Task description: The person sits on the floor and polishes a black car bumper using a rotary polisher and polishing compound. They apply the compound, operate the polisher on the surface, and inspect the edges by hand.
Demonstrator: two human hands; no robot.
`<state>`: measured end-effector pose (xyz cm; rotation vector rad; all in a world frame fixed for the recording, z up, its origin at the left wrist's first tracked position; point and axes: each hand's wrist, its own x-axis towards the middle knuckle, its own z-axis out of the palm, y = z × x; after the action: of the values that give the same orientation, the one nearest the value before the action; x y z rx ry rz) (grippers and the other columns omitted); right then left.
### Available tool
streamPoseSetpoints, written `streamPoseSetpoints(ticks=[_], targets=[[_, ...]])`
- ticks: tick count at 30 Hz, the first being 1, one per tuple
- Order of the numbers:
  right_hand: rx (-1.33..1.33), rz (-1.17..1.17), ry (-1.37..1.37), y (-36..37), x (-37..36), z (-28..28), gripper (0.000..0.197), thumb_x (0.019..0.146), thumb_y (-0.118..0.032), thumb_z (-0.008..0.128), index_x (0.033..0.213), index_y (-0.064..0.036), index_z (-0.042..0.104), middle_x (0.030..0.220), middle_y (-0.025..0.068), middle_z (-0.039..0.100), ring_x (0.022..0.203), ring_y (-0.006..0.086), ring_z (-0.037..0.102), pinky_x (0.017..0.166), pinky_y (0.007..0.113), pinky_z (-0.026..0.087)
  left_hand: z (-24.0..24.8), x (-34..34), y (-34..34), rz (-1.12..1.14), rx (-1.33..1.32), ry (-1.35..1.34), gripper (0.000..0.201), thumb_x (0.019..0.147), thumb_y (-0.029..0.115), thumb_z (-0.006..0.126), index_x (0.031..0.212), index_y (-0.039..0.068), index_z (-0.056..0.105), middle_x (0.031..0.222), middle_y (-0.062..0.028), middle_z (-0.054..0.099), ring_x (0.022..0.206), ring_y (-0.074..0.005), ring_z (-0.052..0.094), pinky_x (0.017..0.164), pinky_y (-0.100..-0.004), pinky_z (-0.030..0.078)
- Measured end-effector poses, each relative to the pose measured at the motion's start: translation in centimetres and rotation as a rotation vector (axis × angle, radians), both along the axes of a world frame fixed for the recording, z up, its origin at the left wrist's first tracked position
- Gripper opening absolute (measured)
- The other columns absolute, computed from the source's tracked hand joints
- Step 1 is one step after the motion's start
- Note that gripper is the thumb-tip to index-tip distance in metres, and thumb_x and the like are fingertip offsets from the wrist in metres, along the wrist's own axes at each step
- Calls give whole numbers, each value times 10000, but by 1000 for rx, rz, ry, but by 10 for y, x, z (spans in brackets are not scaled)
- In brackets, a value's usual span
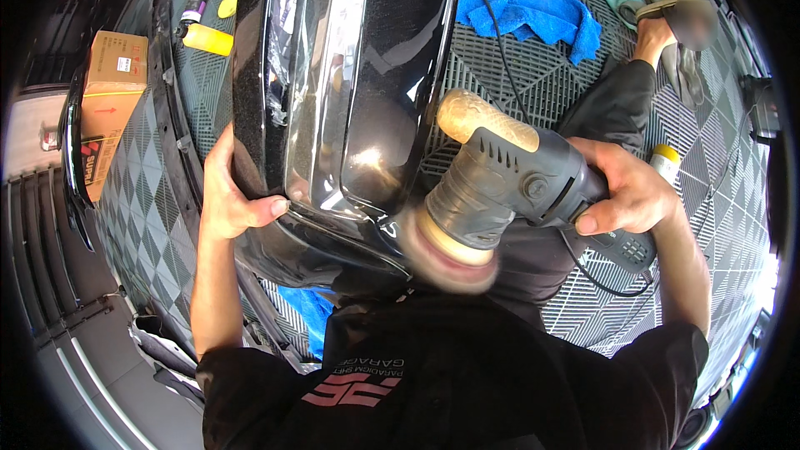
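A long, glossy black car panel [392, 92] with a raised, ridged shape runs up the middle of the view, its near end close to my body. My left hand [233, 200] grips the panel's left edge near that end, thumb on top and fingers mostly hidden behind. In my right hand [629, 192] is a black power polisher [521, 179], held by its rear body. Its round pad [450, 258] is smeared by motion, at the panel's lower right edge; whether it touches the surface I cannot tell. A tan wrapped front handle [483, 119] points away, with no hand on it.
Blue cloths [533, 12] lie beyond the panel on the grey tiled floor [150, 217]. A yellow bottle [207, 39] and a dark bottle [197, 0] are at far left, near a cardboard box [117, 75]. The polisher's black cord [604, 286] loops at right, near a yellow-capped bottle [664, 162].
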<state>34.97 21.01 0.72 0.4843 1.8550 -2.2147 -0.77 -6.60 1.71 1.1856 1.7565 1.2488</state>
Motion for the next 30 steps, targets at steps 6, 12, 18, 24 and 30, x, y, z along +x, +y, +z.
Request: streamPoseSetpoints(ticks=[6,12,18,24,30], targets=[[-59,-30,1,-3,-2,1,780,714,-253,853,1316,82,489,1117,81,643,989,124,577,904,272,472,6,6,1,46,-95,-56,949,571,256,861,1343,-77,422,1094,-92,608,897,-180,616,831,-308,484],[-15,-14,83,-3,-3,-1,761,727,-249,846,1311,82,490,1110,75,640,991,126,572,909,273,466,5,6,4,19,-39,-117,875,599,158,866,1313,-75,419,985,-97,618,723,-191,655,704,-317,546],[-92,-35,5,-6,-1,4,770,713,-228,856,1314,80,485,1115,81,637,1010,134,568,917,285,463,0,0,3,-20,-5,-26,874,599,170,869,1312,-78,427,992,-100,619,726,-185,655,707,-306,543],[-13,-87,129,-15,6,-2,771,714,-211,853,1318,91,481,1179,113,630,1086,165,570,969,310,443,-3,-1,3,27,8,-22,886,587,201,875,1311,-77,446,1026,-91,626,832,-176,644,784,-303,526],[-44,-163,125,-17,12,-7,811,698,-232,859,1332,96,474,1209,120,622,1111,184,567,998,323,426,5,5,4,49,-49,-99,889,569,235,876,1302,-70,475,1081,-72,619,969,-159,600,879,-296,487]])
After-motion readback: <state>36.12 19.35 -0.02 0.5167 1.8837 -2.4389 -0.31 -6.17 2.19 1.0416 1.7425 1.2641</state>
